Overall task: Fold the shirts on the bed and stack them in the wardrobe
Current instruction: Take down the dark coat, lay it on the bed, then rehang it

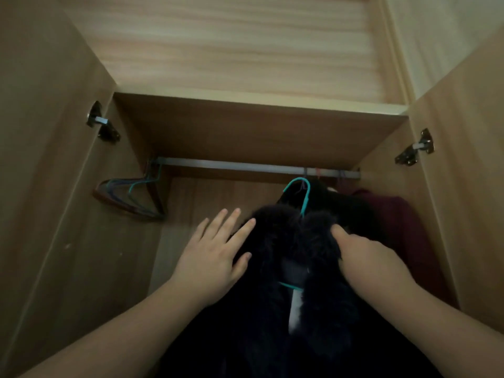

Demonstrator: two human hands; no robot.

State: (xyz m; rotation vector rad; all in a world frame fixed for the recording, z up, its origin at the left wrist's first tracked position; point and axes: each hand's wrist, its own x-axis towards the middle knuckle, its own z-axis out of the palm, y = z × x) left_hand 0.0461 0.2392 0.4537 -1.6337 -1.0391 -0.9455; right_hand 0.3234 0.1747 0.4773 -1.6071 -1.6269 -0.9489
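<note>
Black furry coat (294,241) hangs in the wardrobe (245,126); left hand (215,257) presses it flat-fingered, right hand (362,257) grips its collar. No folded shirts visible; stacking seemingly remains.

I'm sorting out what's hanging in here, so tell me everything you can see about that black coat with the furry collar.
The black coat looks dark and bulky, with a fluffy fur-like collar and a grey label inside the neck. It hangs on a teal hanger hooked over the metal rail, right of centre in the open wardrobe, in front of other dark clothes and a maroon garment. The left hand lies flat against its left shoulder; the right hand grips the collar's right side.
</note>
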